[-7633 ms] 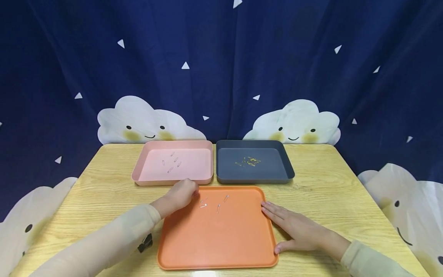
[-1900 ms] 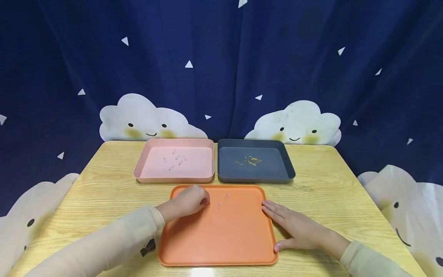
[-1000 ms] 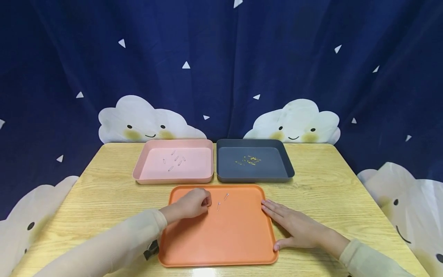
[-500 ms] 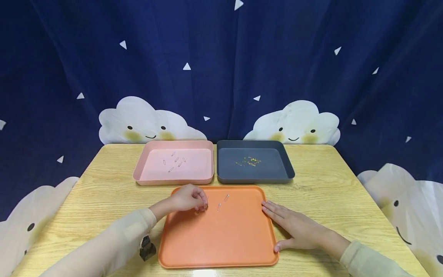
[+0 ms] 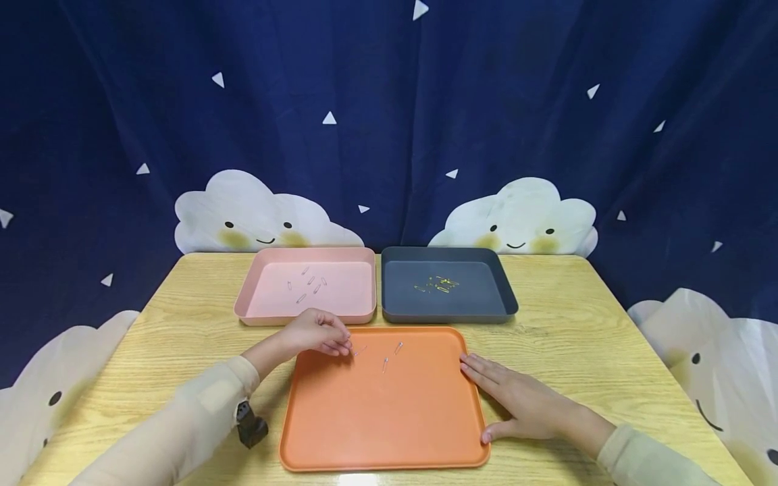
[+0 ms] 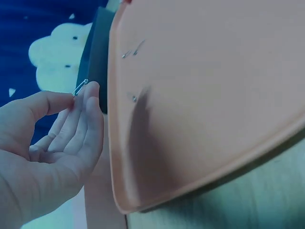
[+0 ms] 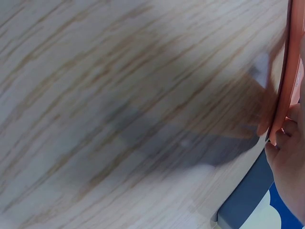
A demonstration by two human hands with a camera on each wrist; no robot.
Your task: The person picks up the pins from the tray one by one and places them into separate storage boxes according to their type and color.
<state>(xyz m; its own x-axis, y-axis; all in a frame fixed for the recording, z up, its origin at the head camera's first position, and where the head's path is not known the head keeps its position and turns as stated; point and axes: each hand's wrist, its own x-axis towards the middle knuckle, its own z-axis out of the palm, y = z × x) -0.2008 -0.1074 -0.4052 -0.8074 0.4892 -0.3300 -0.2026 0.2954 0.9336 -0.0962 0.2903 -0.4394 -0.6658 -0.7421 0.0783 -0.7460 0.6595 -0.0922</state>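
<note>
My left hand (image 5: 317, 332) is over the far left corner of the orange tray (image 5: 384, 418). In the left wrist view its thumb and fingertips pinch a silver safety pin (image 6: 81, 87), held above the tray's edge. A few silver safety pins lie on the tray, one near that hand (image 5: 361, 350), another further right (image 5: 398, 347) and a third just below it (image 5: 385, 364). My right hand (image 5: 523, 399) rests along the tray's right edge, fingers extended; the right wrist view shows its fingers (image 7: 286, 143) touching the rim.
Behind the orange tray stands a pink tray (image 5: 244, 297) with several silver safety pins. To its right is a dark grey tray (image 5: 507, 297) holding several gold safety pins. A blue curtain (image 5: 389, 121) with clouds hangs behind the wooden table (image 5: 571, 324).
My left hand has lifted a silver safety pin off the orange tray and moved left towards the pink tray. Since the earliest frame, the pink tray has gained a pin. The right hand stays put.
</note>
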